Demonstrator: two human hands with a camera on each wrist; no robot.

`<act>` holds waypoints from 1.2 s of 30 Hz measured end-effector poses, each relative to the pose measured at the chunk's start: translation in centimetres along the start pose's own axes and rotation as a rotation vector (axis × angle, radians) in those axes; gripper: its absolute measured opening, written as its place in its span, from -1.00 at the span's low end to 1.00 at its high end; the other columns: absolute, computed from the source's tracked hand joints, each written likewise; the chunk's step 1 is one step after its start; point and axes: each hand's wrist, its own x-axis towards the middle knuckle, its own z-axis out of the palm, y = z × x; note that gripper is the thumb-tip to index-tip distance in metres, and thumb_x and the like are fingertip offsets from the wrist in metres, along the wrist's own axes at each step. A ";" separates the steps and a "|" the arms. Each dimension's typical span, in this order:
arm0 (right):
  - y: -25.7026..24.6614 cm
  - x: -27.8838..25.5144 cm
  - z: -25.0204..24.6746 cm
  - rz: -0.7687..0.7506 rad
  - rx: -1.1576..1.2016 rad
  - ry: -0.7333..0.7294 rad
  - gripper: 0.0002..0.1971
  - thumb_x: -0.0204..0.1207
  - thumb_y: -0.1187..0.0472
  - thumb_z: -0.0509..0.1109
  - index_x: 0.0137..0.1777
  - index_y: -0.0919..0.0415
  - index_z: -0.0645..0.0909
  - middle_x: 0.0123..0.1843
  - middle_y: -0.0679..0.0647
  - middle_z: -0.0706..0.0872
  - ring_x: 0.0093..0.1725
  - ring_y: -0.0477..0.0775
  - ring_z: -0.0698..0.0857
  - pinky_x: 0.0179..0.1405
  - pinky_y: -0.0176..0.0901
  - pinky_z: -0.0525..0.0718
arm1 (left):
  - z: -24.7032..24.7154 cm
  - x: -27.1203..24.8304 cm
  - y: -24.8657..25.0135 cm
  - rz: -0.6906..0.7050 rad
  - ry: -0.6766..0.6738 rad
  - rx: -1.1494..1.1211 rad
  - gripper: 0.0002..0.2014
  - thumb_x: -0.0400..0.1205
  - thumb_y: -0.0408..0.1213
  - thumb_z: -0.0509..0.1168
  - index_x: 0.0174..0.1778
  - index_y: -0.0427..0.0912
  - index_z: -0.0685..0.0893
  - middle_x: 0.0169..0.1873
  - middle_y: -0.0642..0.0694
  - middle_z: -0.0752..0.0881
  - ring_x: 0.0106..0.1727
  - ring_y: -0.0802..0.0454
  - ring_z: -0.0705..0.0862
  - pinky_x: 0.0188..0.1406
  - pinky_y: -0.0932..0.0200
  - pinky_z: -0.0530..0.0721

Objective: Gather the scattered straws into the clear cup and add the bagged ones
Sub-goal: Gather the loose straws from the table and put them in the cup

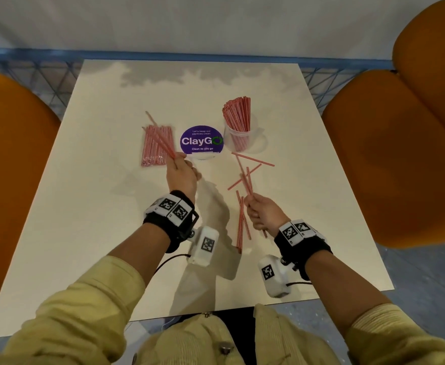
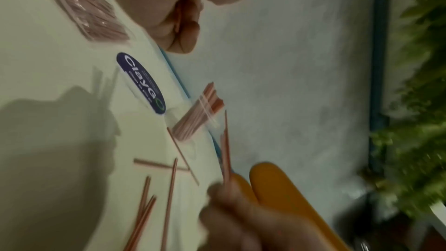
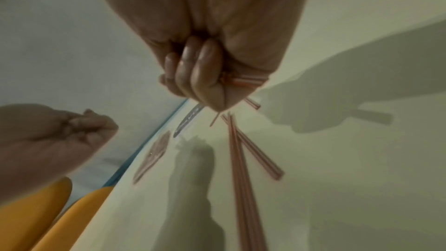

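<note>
Both wrist views are blurring the straws. The left hand is curling its fingers around a few straws pointing up and away over the bagged straws. The right hand is gripping several more, tips angling toward the clear cup. Loose straws are lying crisscrossed on the tabletop.

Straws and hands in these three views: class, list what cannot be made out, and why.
- Head view: how many straws the right hand holds; its fingers cover them.
- Left wrist view: the bag of straws is blurred and cut off by the top edge.
- Right wrist view: the round sticker is unreadable, seen edge-on behind the fingers.
</note>
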 end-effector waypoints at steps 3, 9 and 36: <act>-1.1 0.8 0.9 -0.073 -0.002 0.152 -0.68 0.72 0.20 0.01 -0.26 0.12 0.45 -0.47 0.04 0.35 -0.77 -0.24 0.23 -0.79 -0.43 0.17 | -0.2 -2.2 -2.3 -0.016 -0.246 0.206 -0.70 0.76 -0.30 -0.08 -0.27 -0.06 0.41 -0.54 0.01 0.31 -0.61 0.15 0.29 -0.56 0.26 0.33; -3.2 2.1 3.4 -0.121 -0.132 0.236 -0.62 0.72 0.10 -0.01 0.15 0.19 0.63 -0.36 -0.06 0.50 -0.45 -0.11 0.44 -0.52 -0.31 0.36 | -0.2 -5.6 -5.4 -0.101 -0.589 0.519 -0.69 0.74 -0.27 -0.13 -0.29 -0.14 0.38 -0.52 -0.03 0.34 -0.62 0.14 0.28 -0.63 0.28 0.31; -2.9 0.0 4.4 -0.134 -0.345 -0.014 -0.61 0.68 -0.12 -0.06 -0.08 0.14 0.45 -0.43 0.00 0.54 -0.54 -0.03 0.48 -0.54 -0.32 0.38 | 1.7 -1.0 -0.3 -0.139 -0.063 -0.229 -0.67 0.76 -0.09 -0.02 -0.28 -0.13 0.41 -0.55 -0.05 0.40 -0.60 0.12 0.52 -0.49 0.22 0.63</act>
